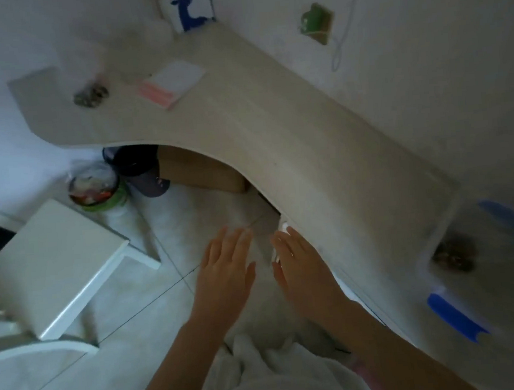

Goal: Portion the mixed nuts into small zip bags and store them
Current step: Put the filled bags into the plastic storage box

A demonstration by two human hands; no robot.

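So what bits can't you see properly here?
Head view, all blurred by motion:
1. Nuts on the desk: kinds unreadable.
2. Clear box: lid on or off, cannot tell.
3. White piece by the right hand: mostly hidden under the desk edge.
4. Green tub: contents too smeared.

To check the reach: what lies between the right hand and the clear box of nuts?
Only bare desk separates the right hand and the box, in the head view.
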